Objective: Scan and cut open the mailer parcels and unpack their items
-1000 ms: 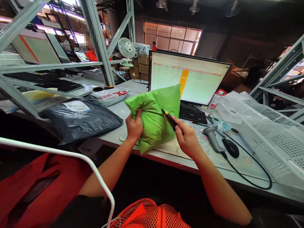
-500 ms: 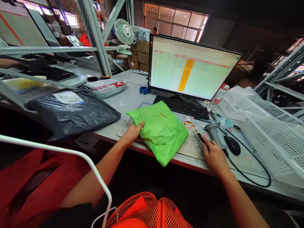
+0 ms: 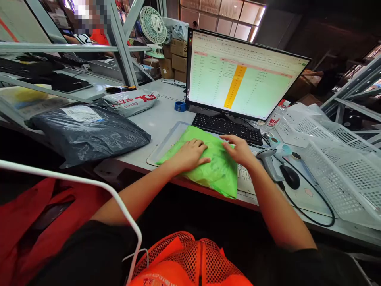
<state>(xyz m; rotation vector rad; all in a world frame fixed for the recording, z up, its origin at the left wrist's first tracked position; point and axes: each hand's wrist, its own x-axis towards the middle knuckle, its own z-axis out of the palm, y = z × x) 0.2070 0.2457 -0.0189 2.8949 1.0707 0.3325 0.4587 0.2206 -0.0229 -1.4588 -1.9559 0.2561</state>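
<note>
Left hand (image 3: 192,156): palm down, fingers loosely spread on your green bag (image 3: 220,167), apparently keeping it steady.
Right hand (image 3: 238,151): thumb and fingers parted, nothing visible in them, right at the bag's right side; can't tell if you're touching it.
Bag: flat before the keyboard (image 3: 226,128), reaching the desk's (image 3: 167,109) front edge, likely so both your hands reach comfortably.
Scanner (image 3: 271,165): just right of your right hand, probably for quick grabbing.
Dark parcel (image 3: 98,137): off left, seemingly out of your way.
</note>
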